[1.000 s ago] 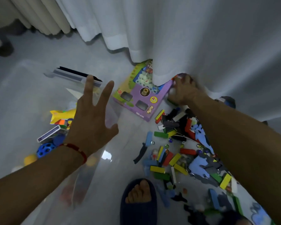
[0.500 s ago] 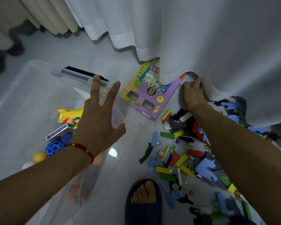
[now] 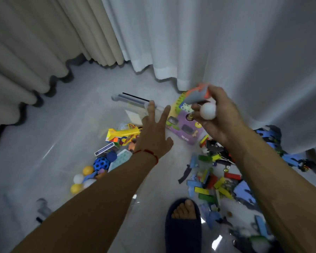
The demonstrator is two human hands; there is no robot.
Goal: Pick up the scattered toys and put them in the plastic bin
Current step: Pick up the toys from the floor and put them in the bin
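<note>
Toys, a white ball (image 3: 208, 110) and an orange-grey piece (image 3: 196, 95), are clutched in right hand (image 3: 218, 115). Plastic bin (image 3: 131, 101) lies toward 8 o'clock from it. Left hand (image 3: 153, 136), fingers spread and holding nothing, hovers nearer the bin.

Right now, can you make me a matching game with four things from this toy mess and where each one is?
Things:
1. white ball
2. blue holey ball
3. purple box
4. dark slipper

Places:
A. on a foot
B. on the floor by the white curtain
C. in the right hand
D. in the plastic bin

Pairs: 1-C, 2-D, 3-B, 4-A
</note>
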